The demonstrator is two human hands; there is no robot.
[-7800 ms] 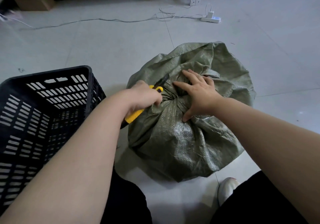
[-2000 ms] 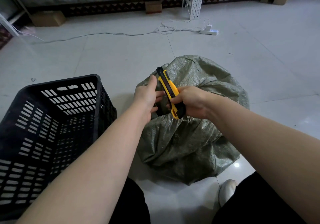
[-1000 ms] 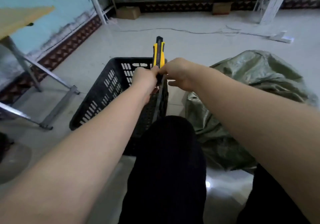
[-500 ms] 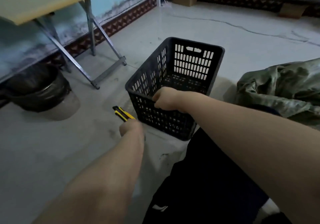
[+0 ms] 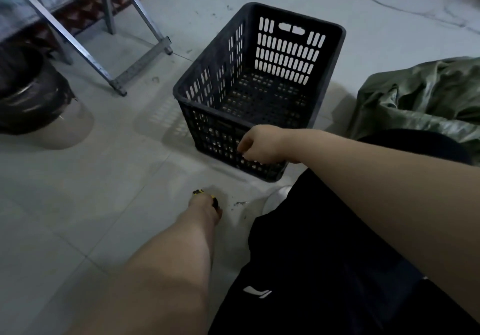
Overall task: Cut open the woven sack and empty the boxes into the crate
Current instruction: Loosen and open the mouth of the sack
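Your left hand (image 5: 205, 205) low at the grey tiled floor (image 5: 78, 205), curled round the yellow-and-black utility knife (image 5: 197, 192), your right hand (image 5: 259, 144) loosely curled, holding nothing, before the near wall of the black slotted plastic crate (image 5: 330, 57), crate empty, crumpled green woven sack (image 5: 420, 96) to its right, contents hidden.

On your left, a bag-lined bin (image 5: 28, 101) is sitting on the tiled floor (image 5: 78, 205) beside slanting metal legs (image 5: 78, 47).
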